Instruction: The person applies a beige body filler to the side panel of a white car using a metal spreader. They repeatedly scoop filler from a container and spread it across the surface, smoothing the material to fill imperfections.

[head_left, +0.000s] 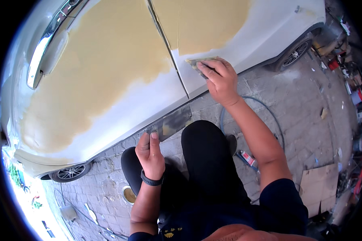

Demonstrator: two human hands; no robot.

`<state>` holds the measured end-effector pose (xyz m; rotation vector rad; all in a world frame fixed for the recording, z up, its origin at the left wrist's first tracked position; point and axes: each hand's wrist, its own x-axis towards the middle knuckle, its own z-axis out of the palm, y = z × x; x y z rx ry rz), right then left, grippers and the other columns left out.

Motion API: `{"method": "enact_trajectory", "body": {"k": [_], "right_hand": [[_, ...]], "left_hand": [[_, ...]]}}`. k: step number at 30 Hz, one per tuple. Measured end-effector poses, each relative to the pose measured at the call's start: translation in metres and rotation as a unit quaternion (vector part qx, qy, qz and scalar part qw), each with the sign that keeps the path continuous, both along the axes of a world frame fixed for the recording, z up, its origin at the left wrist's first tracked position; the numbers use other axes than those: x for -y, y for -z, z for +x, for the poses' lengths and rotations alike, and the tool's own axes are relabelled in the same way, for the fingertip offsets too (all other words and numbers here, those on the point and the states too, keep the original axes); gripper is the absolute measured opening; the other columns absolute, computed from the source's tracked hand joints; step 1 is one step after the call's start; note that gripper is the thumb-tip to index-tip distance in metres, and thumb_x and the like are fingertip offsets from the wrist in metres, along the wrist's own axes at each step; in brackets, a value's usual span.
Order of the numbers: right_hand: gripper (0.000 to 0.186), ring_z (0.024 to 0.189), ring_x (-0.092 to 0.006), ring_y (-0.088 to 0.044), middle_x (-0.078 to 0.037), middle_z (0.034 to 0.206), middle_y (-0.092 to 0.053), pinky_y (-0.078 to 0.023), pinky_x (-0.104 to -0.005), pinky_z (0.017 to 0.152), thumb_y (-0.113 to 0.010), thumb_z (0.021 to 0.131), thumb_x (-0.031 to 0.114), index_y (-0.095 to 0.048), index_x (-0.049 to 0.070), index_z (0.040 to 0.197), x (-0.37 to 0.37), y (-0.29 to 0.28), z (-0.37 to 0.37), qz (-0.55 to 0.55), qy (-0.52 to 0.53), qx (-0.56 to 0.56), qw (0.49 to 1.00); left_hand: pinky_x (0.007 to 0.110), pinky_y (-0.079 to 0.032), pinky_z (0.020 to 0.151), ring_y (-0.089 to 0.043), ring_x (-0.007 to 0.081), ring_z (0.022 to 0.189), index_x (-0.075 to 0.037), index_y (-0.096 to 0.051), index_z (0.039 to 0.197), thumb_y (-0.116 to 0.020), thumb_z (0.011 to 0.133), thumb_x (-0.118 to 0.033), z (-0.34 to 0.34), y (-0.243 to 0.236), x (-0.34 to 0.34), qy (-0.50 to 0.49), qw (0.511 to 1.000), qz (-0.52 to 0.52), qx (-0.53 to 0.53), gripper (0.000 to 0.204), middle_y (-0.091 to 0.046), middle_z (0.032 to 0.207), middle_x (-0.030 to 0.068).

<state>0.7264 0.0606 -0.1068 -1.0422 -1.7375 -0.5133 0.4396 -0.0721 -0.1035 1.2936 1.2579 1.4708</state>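
Note:
A white car's side (249, 60) carries broad pale yellow patches (96, 80) on either side of a vertical door seam. My right hand (221, 80) grips a thin flat spreader (193, 64) with yellowish smears, held against or very close to the panel, just right of the seam and below the upper yellow patch. My left hand (149, 150), with a dark band at the wrist, holds a flat dark board (177, 120) near the car's lower edge; its far part bears a small yellowish smear. My bent knees are beneath both arms.
An open can (128, 195) with tan contents stands left of my knees. A hose (281, 132) loops over the paving (253, 92) at right, near a tube (249, 160). Cardboard (317, 188) and scattered clutter lie far right. The car's wheels (293, 54) show at both ends.

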Motion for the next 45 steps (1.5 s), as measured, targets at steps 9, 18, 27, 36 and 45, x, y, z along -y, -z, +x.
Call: {"method": "enact_trajectory", "body": {"k": [9, 18, 27, 36, 45], "right_hand": [[0.029, 0.106, -0.0130, -0.063, -0.007, 0.123, -0.071, -0.049, -0.0299, 0.098, -0.064, 0.103, 0.008, -0.070, -0.005, 0.128, -0.052, -0.118, 0.110, -0.024, -0.045, -0.537, 0.842], [0.047, 0.112, -0.0309, -0.058, -0.011, 0.121, -0.061, -0.049, -0.0381, 0.101, -0.063, 0.091, -0.003, -0.071, 0.006, 0.136, -0.026, -0.033, -0.055, 0.034, 0.016, -0.363, 0.931], [0.028, 0.110, -0.0178, -0.066, -0.010, 0.118, -0.071, -0.049, -0.0323, 0.101, -0.059, 0.103, 0.003, -0.071, -0.002, 0.128, 0.093, -0.082, -0.003, -0.260, -0.516, -0.569, 0.585], [0.026, 0.083, -0.0197, -0.065, -0.014, 0.095, -0.073, -0.053, -0.0346, 0.080, -0.063, 0.103, 0.014, -0.069, -0.005, 0.121, 0.088, -0.164, 0.042, -0.321, -0.199, -0.187, 0.907], [0.023, 0.089, -0.0291, -0.066, -0.015, 0.097, -0.070, -0.054, -0.0370, 0.081, -0.062, 0.097, 0.008, -0.072, -0.002, 0.116, 0.025, -0.288, -0.026, -0.216, 0.027, -0.075, 0.973]], "left_hand": [[0.025, -0.031, 0.062, -0.036, 0.0039, 0.073, -0.006, -0.046, 0.081, -0.060, 0.110, -0.014, 0.021, -0.013, -0.009, 0.039, 0.997, 0.046, 0.040, 0.033, -0.043, 0.076, -0.0061], [0.032, -0.056, 0.091, -0.068, 0.0124, 0.099, -0.003, -0.064, 0.101, -0.055, 0.112, -0.012, 0.018, -0.029, -0.006, 0.032, 0.994, 0.081, 0.068, 0.017, -0.070, 0.101, 0.0025], [0.025, -0.047, 0.088, -0.059, 0.0087, 0.095, -0.001, -0.066, 0.111, -0.053, 0.113, -0.016, 0.038, -0.054, -0.028, 0.142, 0.989, 0.033, 0.000, 0.020, -0.069, 0.105, 0.0001], [0.024, -0.046, 0.084, -0.056, 0.0068, 0.093, -0.001, -0.063, 0.108, -0.051, 0.114, -0.018, 0.059, -0.100, -0.017, 0.084, 0.964, 0.111, 0.228, 0.022, -0.066, 0.100, 0.0000], [0.029, -0.049, 0.097, -0.063, 0.0117, 0.103, 0.001, -0.063, 0.116, -0.048, 0.114, -0.014, 0.046, -0.051, 0.018, 0.132, 0.967, 0.047, 0.211, 0.021, -0.069, 0.112, 0.0045]]}}
